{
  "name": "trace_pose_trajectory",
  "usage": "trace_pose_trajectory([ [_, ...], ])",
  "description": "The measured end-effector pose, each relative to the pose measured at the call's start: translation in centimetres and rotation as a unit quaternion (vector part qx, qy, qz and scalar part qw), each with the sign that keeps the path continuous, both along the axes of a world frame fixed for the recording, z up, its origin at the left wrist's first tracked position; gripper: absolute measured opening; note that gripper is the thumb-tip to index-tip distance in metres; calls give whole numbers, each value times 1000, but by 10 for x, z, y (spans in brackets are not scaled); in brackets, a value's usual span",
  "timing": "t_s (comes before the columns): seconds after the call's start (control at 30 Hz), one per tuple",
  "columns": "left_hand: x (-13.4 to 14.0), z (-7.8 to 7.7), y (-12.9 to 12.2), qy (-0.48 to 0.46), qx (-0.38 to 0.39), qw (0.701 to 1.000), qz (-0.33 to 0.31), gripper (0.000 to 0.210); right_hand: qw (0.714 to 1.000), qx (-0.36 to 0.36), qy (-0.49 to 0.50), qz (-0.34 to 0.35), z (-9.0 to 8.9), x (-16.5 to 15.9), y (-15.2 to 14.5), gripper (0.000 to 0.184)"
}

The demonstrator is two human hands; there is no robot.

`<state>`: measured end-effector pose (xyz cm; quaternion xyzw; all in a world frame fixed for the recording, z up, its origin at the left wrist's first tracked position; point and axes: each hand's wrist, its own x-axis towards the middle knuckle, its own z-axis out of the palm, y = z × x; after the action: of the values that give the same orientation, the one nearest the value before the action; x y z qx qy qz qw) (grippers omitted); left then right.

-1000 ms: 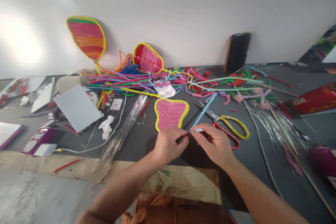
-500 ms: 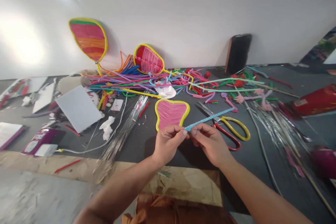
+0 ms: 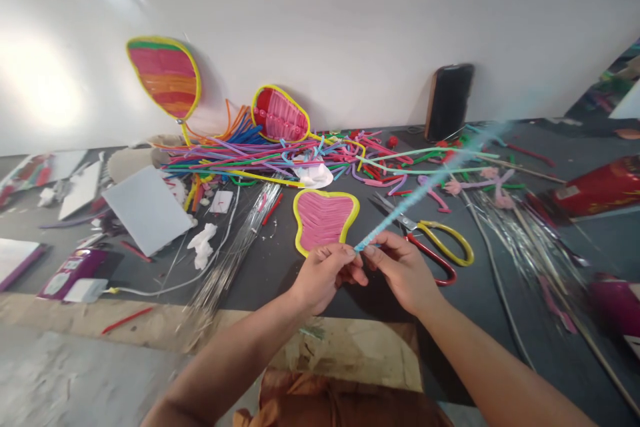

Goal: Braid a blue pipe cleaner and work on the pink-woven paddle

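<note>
Both of my hands pinch the near end of a light blue pipe cleaner, which slants up and to the right, its far end smeared by motion. My left hand has thumb and fingers pressed together at the tip. Close beside it, my right hand grips the same end between thumb and forefinger. Just behind my left hand lies a pink shape with a yellow pipe-cleaner rim, flat on the dark table. Scissors with one yellow and one red handle lie partly open behind my right hand.
Loose coloured pipe cleaners spread along the back. Two yellow-rimmed panels stand against the white wall, near an upright phone. Thin metal wires lie on the left, with a white card. A red packet is at right.
The blue pipe cleaner has swung upward from a low slant to a steeper one, and its far end now blurs. My hands remain together in nearly the same spot.
</note>
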<state>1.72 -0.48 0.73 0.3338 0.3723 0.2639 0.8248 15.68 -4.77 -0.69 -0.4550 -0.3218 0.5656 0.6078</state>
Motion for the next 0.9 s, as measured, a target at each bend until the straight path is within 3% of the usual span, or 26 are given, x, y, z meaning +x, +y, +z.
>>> trace_pose_trajectory([
  [0.13, -1, -1, 2, -29, 5, 999, -30, 28, 996, 13, 64, 53, 2, -1, -2, 13],
  [0.27, -1, -3, 3, -43, 0, 998, -45, 29, 993, 8, 105, 53, 1, -1, -3, 13],
  [0.53, 4, -7, -4, -23, 13, 999, 24, 26, 1000, 0, 17, 20, -7, 4, -2, 15],
  [0.8, -4, -1, 4, -90, -109, 982, -125, 22, 999, 7, 37, 39, -1, 3, -7, 17],
  [0.9, -5, -2, 5, -88, -82, 983, -136, 25, 996, 5, 66, 62, 2, 2, -6, 19],
])
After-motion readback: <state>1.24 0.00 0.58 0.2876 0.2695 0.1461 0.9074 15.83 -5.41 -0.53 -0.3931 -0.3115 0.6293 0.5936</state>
